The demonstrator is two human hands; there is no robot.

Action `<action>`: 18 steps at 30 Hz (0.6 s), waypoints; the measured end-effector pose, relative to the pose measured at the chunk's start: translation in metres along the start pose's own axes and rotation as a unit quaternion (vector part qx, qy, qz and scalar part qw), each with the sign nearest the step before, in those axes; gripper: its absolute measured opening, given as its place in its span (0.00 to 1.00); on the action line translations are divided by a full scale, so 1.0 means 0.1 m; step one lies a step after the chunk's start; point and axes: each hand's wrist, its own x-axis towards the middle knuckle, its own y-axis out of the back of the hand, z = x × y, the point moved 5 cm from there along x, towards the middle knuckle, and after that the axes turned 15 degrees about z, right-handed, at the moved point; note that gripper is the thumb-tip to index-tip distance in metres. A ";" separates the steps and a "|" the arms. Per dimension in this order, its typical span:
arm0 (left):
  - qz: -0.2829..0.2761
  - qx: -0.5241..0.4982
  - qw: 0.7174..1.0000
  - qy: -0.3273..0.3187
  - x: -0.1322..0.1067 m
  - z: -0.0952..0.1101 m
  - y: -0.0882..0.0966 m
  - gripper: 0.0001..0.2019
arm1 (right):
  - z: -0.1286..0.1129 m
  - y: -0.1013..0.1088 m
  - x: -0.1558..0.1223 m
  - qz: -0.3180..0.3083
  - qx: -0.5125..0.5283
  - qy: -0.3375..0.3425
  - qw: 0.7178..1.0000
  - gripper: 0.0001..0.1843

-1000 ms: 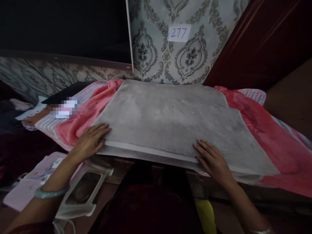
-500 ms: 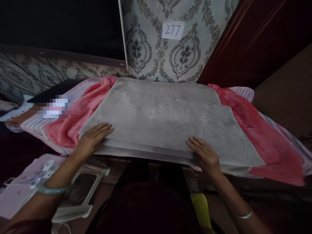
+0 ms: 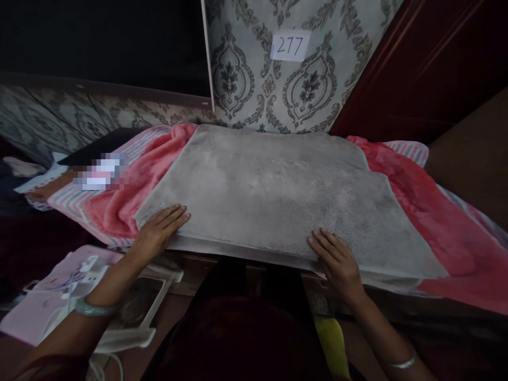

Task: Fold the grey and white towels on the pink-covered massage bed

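A folded grey towel (image 3: 273,196) lies flat on a pink blanket (image 3: 416,201) that covers a table. My left hand (image 3: 159,231) rests flat on the towel's near left corner, fingers stretched out. On the near edge right of the middle lies my right hand (image 3: 337,259), fingers spread and pressed on the cloth. Neither hand grips anything. A green bangle (image 3: 93,308) circles my left wrist and a thin silver one (image 3: 402,363) my right.
Patterned wallpaper with a paper label reading 277 (image 3: 289,45) stands behind the table. A dark red door (image 3: 428,63) is at the right. At the lower left sit a white frame-like object (image 3: 137,312) and a pink cloth (image 3: 47,301). A yellow thing (image 3: 335,346) hangs below.
Both hands stay flat on the towel's near edge; the left has slid a little inward and the right a little left. The view has shifted slightly.
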 end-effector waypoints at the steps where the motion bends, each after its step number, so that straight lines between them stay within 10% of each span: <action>1: 0.004 -0.002 1.000 0.002 -0.01 0.00 0.01 0.25 | -0.01 0.01 0.01 0.002 0.004 -0.002 1.000 0.33; 18: 0.021 0.037 0.999 0.020 0.00 -0.16 0.06 0.25 | 0.02 0.05 -0.06 0.007 -0.054 -0.036 0.998 0.35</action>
